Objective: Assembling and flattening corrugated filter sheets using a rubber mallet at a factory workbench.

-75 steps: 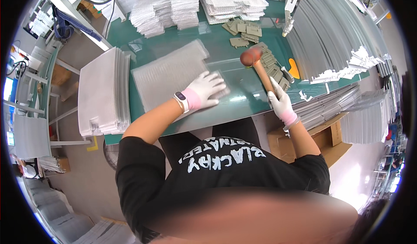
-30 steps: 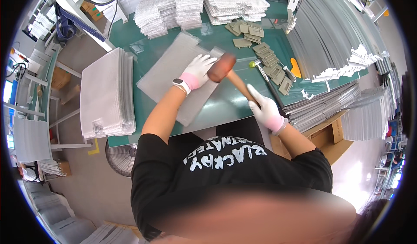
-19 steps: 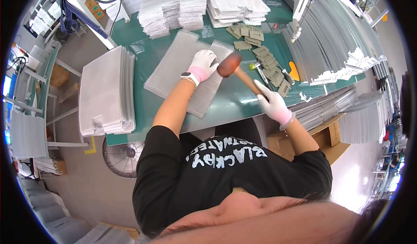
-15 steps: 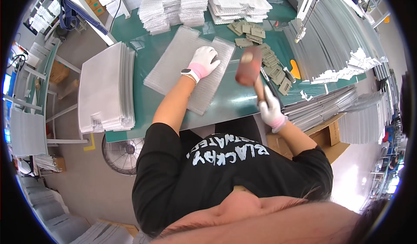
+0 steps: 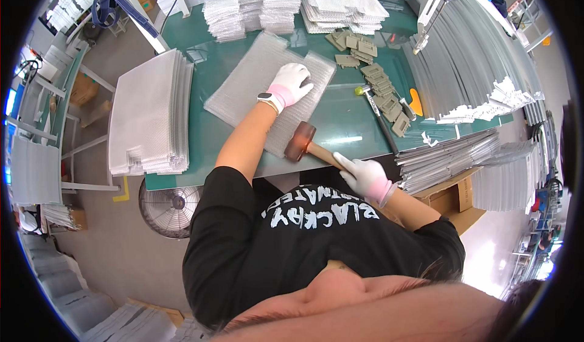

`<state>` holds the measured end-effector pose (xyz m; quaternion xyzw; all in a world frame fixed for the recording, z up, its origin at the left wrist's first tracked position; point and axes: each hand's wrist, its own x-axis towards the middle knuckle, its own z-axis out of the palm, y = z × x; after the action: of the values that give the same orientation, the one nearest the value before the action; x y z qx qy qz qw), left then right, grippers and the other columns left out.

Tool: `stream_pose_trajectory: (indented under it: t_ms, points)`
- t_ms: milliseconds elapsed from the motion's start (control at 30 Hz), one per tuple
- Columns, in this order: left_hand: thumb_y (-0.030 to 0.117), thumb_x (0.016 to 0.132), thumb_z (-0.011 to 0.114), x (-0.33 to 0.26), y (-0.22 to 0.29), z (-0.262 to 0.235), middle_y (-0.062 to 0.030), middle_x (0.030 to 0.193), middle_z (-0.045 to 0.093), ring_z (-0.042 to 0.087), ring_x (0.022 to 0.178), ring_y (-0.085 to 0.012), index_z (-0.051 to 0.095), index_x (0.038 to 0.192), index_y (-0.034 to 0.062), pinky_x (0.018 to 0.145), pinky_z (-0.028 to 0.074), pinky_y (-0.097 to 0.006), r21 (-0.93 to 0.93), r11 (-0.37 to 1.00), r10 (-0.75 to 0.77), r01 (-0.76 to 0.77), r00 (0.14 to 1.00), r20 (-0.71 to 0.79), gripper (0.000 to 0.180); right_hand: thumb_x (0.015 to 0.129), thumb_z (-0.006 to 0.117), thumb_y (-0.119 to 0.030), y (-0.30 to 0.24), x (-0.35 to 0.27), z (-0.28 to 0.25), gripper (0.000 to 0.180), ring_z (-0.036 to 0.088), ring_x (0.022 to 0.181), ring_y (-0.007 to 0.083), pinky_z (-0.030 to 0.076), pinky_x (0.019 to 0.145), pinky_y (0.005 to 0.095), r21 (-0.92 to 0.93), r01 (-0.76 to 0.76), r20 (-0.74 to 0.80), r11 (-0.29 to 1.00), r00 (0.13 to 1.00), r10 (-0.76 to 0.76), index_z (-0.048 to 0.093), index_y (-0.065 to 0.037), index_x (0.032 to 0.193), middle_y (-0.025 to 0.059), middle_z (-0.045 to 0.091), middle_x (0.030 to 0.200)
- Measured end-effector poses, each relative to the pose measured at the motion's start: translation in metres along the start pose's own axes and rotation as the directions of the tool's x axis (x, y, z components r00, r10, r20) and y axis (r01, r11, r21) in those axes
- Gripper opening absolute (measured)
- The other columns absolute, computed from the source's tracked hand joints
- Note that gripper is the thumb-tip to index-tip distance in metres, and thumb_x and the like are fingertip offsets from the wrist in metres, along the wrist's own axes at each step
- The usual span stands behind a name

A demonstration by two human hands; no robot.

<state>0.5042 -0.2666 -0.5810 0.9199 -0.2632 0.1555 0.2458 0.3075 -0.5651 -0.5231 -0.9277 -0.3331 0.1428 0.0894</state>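
Observation:
My right hand (image 5: 367, 179), in a white glove with a pink cuff, is wrapped round the wooden handle of a mallet (image 5: 300, 141). The reddish-brown mallet head is at the lower right corner of a notched, translucent mesh panel (image 5: 240, 89) lying on the green table. Whether the head touches the panel I cannot tell. My left hand (image 5: 291, 84), gloved the same way, rests on the panel's upper right part with fingers outstretched. Right of the panel, a hammer with a black handle (image 5: 382, 120) lies beside several grey-green plastic frames (image 5: 377, 80).
Stacks of mesh panels stand at the left (image 5: 149, 114), at the back (image 5: 252, 7) and at the back right (image 5: 340, 4). Grey sheets (image 5: 480, 62) fill the right side. An orange tool (image 5: 416, 101) lies near the frames. A floor fan (image 5: 173, 208) stands below the table's left front.
The mallet has swung left and toward me, from beside the plastic frames to the panel's near corner. My left hand stays on the panel.

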Motion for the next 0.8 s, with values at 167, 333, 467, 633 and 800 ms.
stream_pose_trajectory:
  t_ms: [167, 333, 467, 633, 800]
  points:
    - [0.029, 0.083, 0.069, -0.005, 0.000, -0.001, -0.0125, 0.096, 0.063, 0.059, 0.098, -0.0346, 0.063, 0.087, 0.0061, 0.090, 0.046, -0.046, 0.000, 0.999, 0.045, -0.045, 0.996, -0.080, 0.024, 0.087, 0.068, -0.012, -0.019, -0.011, -0.009, 0.059, 0.066, 0.072, 0.0394, 0.054, 0.066, 0.0425, 0.330, 0.221, -0.506, 0.918, 0.862, -0.025, 0.048, -0.002, 0.142, 0.0207, 0.067, 0.086]
    - [0.030, 0.084, 0.068, 0.001, 0.001, 0.001, -0.0123, 0.094, 0.064, 0.060, 0.097, -0.0347, 0.064, 0.086, 0.0061, 0.090, 0.046, -0.047, -0.007, 0.998, 0.063, -0.064, 0.993, -0.104, 0.024, 0.090, 0.069, -0.020, -0.007, -0.013, 0.057, 0.064, 0.066, 0.070, 0.0387, 0.052, 0.059, 0.0464, 0.237, 0.230, -0.375, 0.944, 0.918, -0.130, 0.043, -0.007, 0.146, 0.0194, 0.064, 0.083]
    - [0.029, 0.084, 0.067, -0.002, -0.001, 0.004, -0.0120, 0.095, 0.064, 0.060, 0.098, -0.0345, 0.064, 0.087, 0.0059, 0.091, 0.046, -0.047, -0.020, 0.999, 0.048, -0.051, 0.993, -0.109, 0.024, 0.090, 0.069, -0.025, -0.021, -0.012, 0.037, 0.067, 0.067, 0.075, 0.0376, 0.053, 0.065, 0.0447, 0.230, 0.015, 0.046, 0.973, 0.999, -0.026, 0.042, -0.013, 0.150, 0.0186, 0.066, 0.087]
    - [0.031, 0.087, 0.066, -0.006, -0.008, -0.003, -0.0127, 0.107, 0.062, 0.056, 0.106, -0.0347, 0.063, 0.097, 0.0063, 0.096, 0.043, -0.046, 0.014, 1.000, 0.022, -0.021, 0.999, -0.048, 0.027, 0.089, 0.065, -0.007, -0.019, -0.012, 0.010, 0.057, 0.071, 0.097, 0.0338, 0.054, 0.086, 0.0349, 0.480, 0.170, -0.536, 0.861, 0.833, 0.134, 0.048, 0.002, 0.143, 0.0259, 0.068, 0.115]
    - [0.051, 0.081, 0.069, -0.024, 0.019, -0.070, -0.0152, 0.151, 0.042, 0.034, 0.142, -0.0374, 0.052, 0.141, 0.0091, 0.118, 0.025, -0.053, 0.071, 0.932, 0.279, -0.356, 0.828, 0.486, 0.076, 0.092, 0.062, -0.006, 0.008, -0.024, 0.008, 0.059, 0.068, 0.089, 0.0208, 0.052, 0.084, 0.0299, 0.599, 0.077, -0.540, 0.797, 0.774, 0.331, 0.042, 0.005, 0.147, 0.0219, 0.068, 0.114]
